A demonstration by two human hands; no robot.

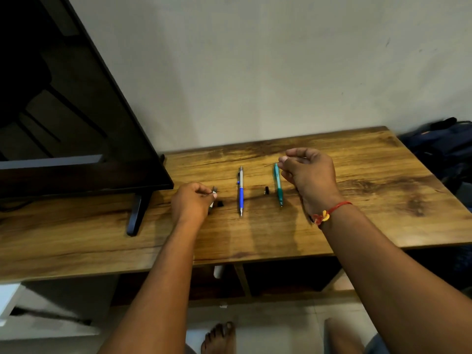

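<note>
Two mechanical pencils lie on the wooden table [332, 226]: a blue and silver one [241, 191] in the middle and a teal one [278, 186] to its right. My right hand [307, 172] hovers over the teal pencil's far end and pinches a thin dark lead [270, 165] between thumb and forefinger. My left hand [191, 200] grips a small grey pencil [213, 198] at the left, mostly hidden by my fingers. A small black cap [266, 190] lies between the two pencils, and another small black piece [220, 203] sits beside my left hand.
A dark flat screen [63, 111] on a black foot [136, 213] fills the left of the table. A white wall rises behind the table. A dark bag [444, 146] sits past the right edge. A bare foot [219, 335] stands on the tiled floor below.
</note>
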